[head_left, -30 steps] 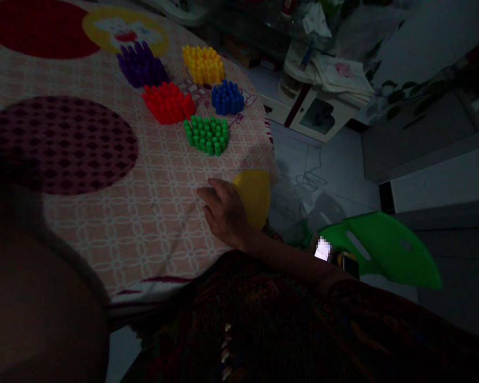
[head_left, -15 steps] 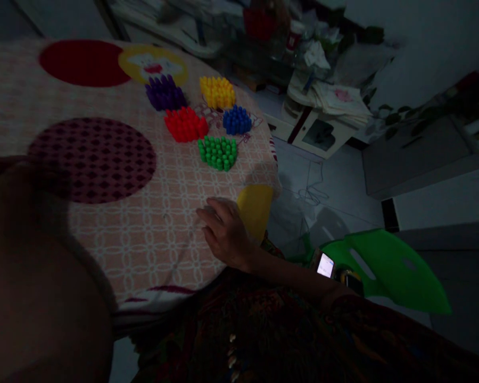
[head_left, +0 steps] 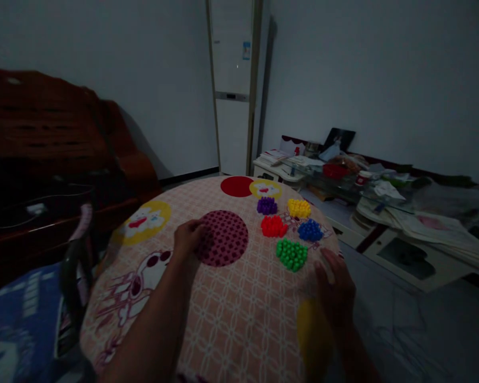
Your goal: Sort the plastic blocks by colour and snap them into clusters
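Two bare forearms reach over a round table, and beneath them we see its patterned tablecloth. Nearest to us, on the right, our right hand is by the table's edge, beside a yellow printed patch; its thumb stands somewhat apart from the bent fingers. We cannot tell if this hand touches the cloth. Our left hand is at the left edge of a dark red dotted circle printed on the cloth. Its fingers are curled close together, but we cannot tell whether they hold something.

Just beyond the right hand, and apart from it, we find the green pegs in a tight cluster. Behind them are the blue pegs, on the right, and the red pegs, on the left. Farther still are the yellow pegs and, to their left, the purple pegs.

Past the table, on the right, we see a red cup among the clutter on a glass shelf, and on the left a brown wooden sofa. Farthest stands a tall white appliance.
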Motion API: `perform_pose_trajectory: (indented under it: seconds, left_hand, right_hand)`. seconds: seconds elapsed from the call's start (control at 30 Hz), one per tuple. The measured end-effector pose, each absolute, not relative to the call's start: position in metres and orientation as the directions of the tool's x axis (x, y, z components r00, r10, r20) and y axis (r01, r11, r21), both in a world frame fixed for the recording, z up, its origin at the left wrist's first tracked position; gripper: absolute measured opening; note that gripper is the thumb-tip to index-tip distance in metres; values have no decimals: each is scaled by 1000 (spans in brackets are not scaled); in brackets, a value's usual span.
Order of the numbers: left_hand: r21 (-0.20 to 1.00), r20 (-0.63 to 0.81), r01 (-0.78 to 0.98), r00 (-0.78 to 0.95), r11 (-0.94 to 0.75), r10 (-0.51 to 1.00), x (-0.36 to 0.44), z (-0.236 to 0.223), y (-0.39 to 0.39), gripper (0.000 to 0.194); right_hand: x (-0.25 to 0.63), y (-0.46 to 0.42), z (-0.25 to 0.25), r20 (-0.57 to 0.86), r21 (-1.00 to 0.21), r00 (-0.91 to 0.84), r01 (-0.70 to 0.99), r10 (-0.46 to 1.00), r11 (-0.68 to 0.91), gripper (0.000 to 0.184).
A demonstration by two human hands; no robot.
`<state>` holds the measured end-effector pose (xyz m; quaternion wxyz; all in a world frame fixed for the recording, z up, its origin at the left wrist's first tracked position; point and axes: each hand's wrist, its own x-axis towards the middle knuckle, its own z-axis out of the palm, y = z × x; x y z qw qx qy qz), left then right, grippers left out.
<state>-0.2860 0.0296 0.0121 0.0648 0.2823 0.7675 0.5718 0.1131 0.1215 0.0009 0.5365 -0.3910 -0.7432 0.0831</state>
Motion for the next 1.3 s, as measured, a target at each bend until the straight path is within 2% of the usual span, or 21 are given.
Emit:
perform_pose_trajectory:
  seconds: [0.07, 0.13, 0.2, 0.33, 0.43, 0.53, 0.6, 0.67, 0.8, 0.97, 1.07, 1.17, 1.3]
  left_hand:
    - [851, 287, 489, -739, 193, 609, -281, 18, 45, 28]
    - [814, 314, 563, -634, 142, 707, -271, 25, 70, 35]
    - [791, 338, 604, -564, 97, 754, -259, 29, 101, 45]
    - [755, 338, 656, -417, 21, 844, -244, 27, 166, 57]
    - [748, 315, 662, -409, 41, 857, -243, 21, 207, 61]
    - [742, 294, 669, -391, 49, 872, -241, 20, 242, 65]
    - [727, 305, 686, -341, 14, 889, -235, 21, 261, 63]
    - [714, 297, 700, -266, -29, 917, -230, 23, 275, 61]
    - [659, 261, 751, -184, -36, 948, -232, 23, 273, 55]
    - [620, 300, 780, -330, 80, 895, -270, 17, 216, 46]
    - [683, 272, 714, -446, 155, 853, -294, 14, 169, 41]
    - [754, 263, 631, -543, 181, 797, -312, 11, 127, 37]
    - [797, 250, 535, -716, 282, 652, -331, 11, 94, 37]
  right_hand:
    - [119, 163, -5, 629, -679, -29, 466, 777, 567, 46]
    - [121, 209, -10, 506, -807, 25, 366, 862, 463, 58]
    - [118, 255, -14, 409, -871, 37, 314, 912, 378, 66]
    - [102, 339, -20, 315, -936, -39, 153, 948, 317, 72]
    - [83, 387, -20, 218, -973, -57, 65, 974, 222, 72]
    - [58, 418, -16, 205, -977, -65, 54, 977, 208, 69]
    - [38, 426, -12, 192, -978, -153, 53, 969, 202, 68]
    - [14, 422, -8, 156, -981, -312, 65, 937, 185, 67]
    - [-36, 394, 0, 145, -973, -607, 58, 781, 225, 57]
    - [-107, 343, 15, 197, -954, -766, -5, 612, 300, 42]
    - [-154, 304, 23, 222, -933, -822, -22, 525, 360, 38]
    - [-199, 260, 30, 190, -924, -901, -30, 390, 380, 38]
    - [-229, 221, 50, 218, -893, -936, -78, 277, 443, 36]
